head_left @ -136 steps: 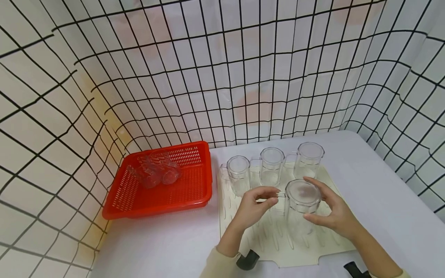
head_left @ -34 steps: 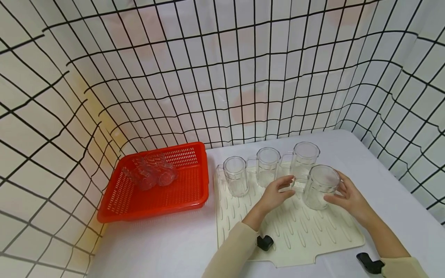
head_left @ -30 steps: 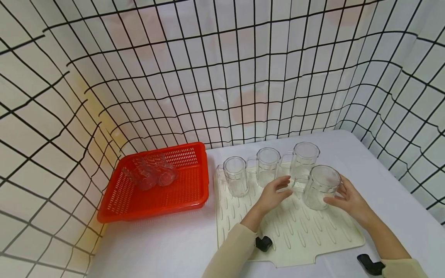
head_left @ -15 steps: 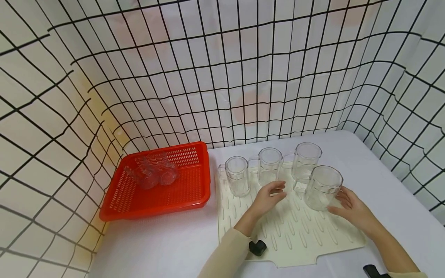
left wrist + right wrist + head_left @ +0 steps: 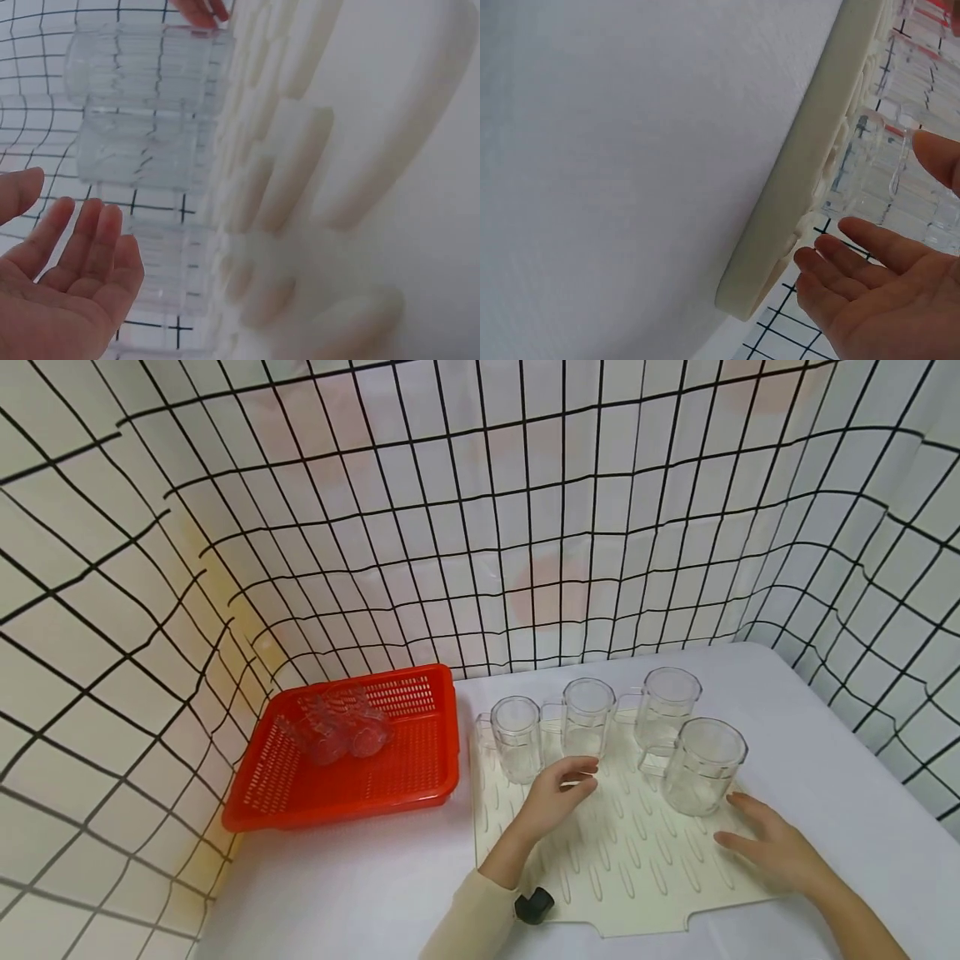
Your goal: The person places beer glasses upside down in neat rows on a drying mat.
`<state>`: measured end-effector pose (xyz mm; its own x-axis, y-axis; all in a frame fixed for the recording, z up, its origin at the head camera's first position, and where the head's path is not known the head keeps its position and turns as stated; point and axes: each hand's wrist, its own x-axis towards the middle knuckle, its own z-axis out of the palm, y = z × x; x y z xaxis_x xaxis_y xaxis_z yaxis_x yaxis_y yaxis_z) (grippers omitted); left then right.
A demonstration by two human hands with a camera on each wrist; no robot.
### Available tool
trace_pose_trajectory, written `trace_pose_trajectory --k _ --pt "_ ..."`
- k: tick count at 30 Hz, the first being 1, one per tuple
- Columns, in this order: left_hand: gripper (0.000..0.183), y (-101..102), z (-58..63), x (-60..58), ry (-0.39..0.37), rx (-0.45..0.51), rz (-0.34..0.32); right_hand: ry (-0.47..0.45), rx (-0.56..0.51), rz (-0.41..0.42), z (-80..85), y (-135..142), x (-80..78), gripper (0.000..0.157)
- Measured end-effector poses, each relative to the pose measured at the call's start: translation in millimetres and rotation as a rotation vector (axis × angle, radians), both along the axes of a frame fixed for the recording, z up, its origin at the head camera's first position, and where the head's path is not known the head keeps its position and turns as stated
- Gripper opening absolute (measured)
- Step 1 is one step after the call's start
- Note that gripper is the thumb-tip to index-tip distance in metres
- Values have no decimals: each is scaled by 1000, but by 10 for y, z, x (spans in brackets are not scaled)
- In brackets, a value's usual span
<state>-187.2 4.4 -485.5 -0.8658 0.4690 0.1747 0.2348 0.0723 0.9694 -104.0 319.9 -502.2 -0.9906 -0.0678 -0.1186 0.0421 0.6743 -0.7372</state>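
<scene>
A: Pose first, pls?

B: L hand (image 5: 557, 799) is above the cream mat (image 5: 637, 868), near the middle mug (image 5: 588, 718), fingers lightly bent & relaxed, gripping nothing. R hand (image 5: 772, 843) is at the R edge of the mat, palm turned inward, thumb & fingers apart, also w/o anything held.

A: And the front mug (image 5: 703, 767)?

B: Upright on the mat, just beside the R hand, handle toward L. Behind stand the middle mug, far-L mug (image 5: 516, 739) & far-R mug (image 5: 667, 706).

A: Which view shows smth extra?

B: Head cam gives the whole red basket (image 5: 448, 743) on the counter (image 5: 337, 893), w/ clear items (image 5: 345, 731) inside, hard to identify. L wrist cam shows the L palm & all five digits; head cam shows mostly the back. R wrist cam shows the mat's thickness.
</scene>
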Motion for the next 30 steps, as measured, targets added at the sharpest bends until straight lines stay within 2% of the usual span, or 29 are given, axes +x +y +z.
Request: trace_pose_trajectory --k 9,17,23,30 --pt "28 -368 174 84 43 44 70 113 97 80 -97 -53 16 75" --pt "24 -701 423 170 92 122 134 101 104 126 -117 -66 13 73" --pt "24 -949 589 124 137 155 181 95 163 150 -157 -68 22 79" --pt "24 -1246 677 35 147 133 288 70 175 155 -165 -84 23 81"
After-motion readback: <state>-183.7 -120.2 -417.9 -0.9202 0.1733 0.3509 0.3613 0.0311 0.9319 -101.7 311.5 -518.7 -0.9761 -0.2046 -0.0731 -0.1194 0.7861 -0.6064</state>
